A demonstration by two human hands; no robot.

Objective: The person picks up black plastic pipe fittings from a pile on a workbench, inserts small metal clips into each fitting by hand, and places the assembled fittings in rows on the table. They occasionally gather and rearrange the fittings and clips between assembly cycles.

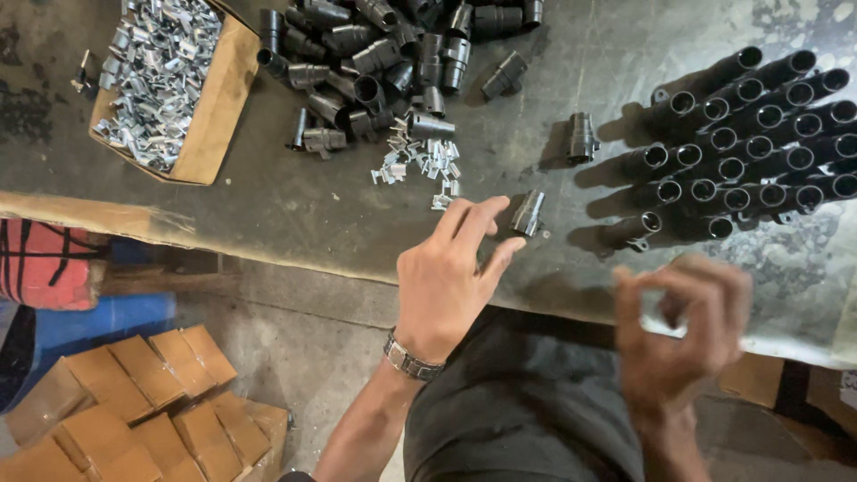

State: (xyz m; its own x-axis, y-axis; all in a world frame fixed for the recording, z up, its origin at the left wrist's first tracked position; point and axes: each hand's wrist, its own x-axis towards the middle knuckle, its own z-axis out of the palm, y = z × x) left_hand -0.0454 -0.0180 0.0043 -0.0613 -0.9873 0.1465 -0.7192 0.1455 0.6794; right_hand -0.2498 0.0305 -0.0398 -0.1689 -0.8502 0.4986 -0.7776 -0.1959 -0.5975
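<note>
My left hand (451, 272) reaches over the dark worktable (295, 205), fingers apart, holding nothing; its fingertips are just left of a short black tube piece (528, 212) lying on its side. A small pile of silver metal clips (420, 162) lies just beyond the hand. My right hand (683, 335) is blurred near the table's front edge, its fingers curled together; whether it holds something small cannot be made out. Beyond the right hand stand upright black tubes (750, 143) in tight rows. Another single black tube piece (581, 138) stands alone between the heaps.
A cardboard box (214, 107) full of silver clips sits at the table's back left. A loose heap of black tube pieces (384, 54) lies at the back centre. Several brown cartons (134, 411) are stacked on the floor at lower left, beside a red bag (45, 263).
</note>
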